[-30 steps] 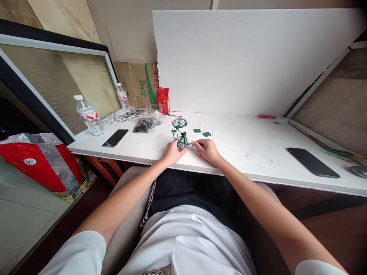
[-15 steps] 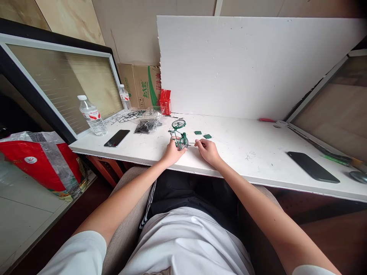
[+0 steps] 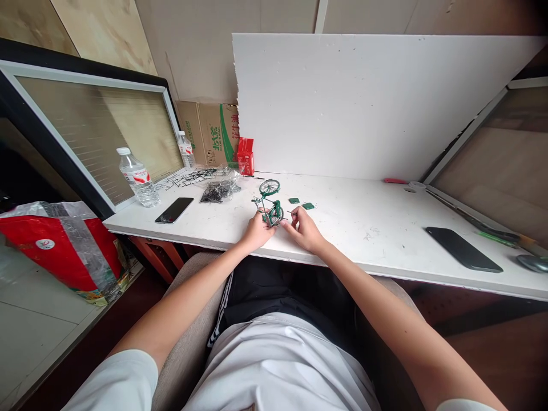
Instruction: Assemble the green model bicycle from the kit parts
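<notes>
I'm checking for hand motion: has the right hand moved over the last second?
Yes. Against the green pieces lying on the table, the right hand has edged left, toward the model bicycle the left hand holds.

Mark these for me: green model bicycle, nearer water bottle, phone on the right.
green model bicycle (image 3: 269,186), head view, on its far wheel.
nearer water bottle (image 3: 138,177), head view, on the red-and-white label.
right phone (image 3: 463,249), head view, middle of the dark screen.

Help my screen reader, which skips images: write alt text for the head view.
A seated person's left hand grips a green model bicycle on a white table while the right hand touches its near wheel. Two green pieces, a bag of black parts, a water bottle and two phones lie around.
</notes>
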{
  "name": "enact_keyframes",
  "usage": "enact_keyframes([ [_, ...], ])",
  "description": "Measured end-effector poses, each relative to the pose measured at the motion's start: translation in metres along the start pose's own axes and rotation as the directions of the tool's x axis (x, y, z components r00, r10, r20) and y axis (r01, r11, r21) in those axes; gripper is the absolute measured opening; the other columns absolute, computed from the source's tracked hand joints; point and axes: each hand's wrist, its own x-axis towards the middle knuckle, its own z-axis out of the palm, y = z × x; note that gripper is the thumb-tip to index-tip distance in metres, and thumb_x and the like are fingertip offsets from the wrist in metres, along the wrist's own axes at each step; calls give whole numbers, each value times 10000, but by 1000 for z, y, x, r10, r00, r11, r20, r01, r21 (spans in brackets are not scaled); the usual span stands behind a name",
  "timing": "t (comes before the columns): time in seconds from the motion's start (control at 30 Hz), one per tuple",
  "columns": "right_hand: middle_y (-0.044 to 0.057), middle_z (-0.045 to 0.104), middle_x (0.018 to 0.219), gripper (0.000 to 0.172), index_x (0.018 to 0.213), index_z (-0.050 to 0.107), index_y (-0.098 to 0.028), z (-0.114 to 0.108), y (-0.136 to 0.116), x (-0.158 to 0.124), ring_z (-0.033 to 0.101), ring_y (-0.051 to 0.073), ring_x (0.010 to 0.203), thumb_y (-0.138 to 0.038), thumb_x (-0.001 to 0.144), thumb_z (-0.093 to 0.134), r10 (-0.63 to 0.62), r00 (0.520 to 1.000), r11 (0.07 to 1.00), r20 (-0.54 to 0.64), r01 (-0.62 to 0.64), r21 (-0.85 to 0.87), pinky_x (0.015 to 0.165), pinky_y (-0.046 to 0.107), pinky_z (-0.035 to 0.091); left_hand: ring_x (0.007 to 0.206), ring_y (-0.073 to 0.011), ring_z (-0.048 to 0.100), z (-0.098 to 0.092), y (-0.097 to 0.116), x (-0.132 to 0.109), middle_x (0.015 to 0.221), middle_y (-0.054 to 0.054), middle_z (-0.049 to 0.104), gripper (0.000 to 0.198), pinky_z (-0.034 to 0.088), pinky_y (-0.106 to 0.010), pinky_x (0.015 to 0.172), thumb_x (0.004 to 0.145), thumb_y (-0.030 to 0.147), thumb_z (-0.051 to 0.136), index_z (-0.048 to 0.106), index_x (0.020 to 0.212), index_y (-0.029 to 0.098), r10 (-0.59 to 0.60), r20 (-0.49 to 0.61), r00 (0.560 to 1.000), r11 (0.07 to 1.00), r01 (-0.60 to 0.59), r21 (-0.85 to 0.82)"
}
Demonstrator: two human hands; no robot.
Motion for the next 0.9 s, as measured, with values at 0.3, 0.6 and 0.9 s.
enact_keyframes([
  [0.3,64,592,1032,360,1096,477,-268,0,1,0,597,240,891,-497,971,726,-64,995,998,-75,66,24,708,380,500,1068,-284,809,1,2,-1,1206,-202,794,568,619,-510,1063,791,112,865,592,1288,149,38,55,998,998,-35,-51],
  [0.6,18,481,994,533,970,438,-269,0,11,4,524,192,846,-620,855,822,166,985,935,-54,-140,325,631,340,504,1114,-298,793,0,2,-2,1166,-188,806,474,620,-506,1081,787,111,869,656,1210,135,74,49,996,997,-74,-8],
  [0.9,0,480,957,562,935,410,-269,-2,8,4,524,185,871,-601,831,851,167,983,931,-78,-131,340,636,307,476,1072,-288,799,1,11,-7,1151,-184,805,422,636,-483,1047,790,229,920,681,1122,123,66,107,992,998,-64,-25],
])
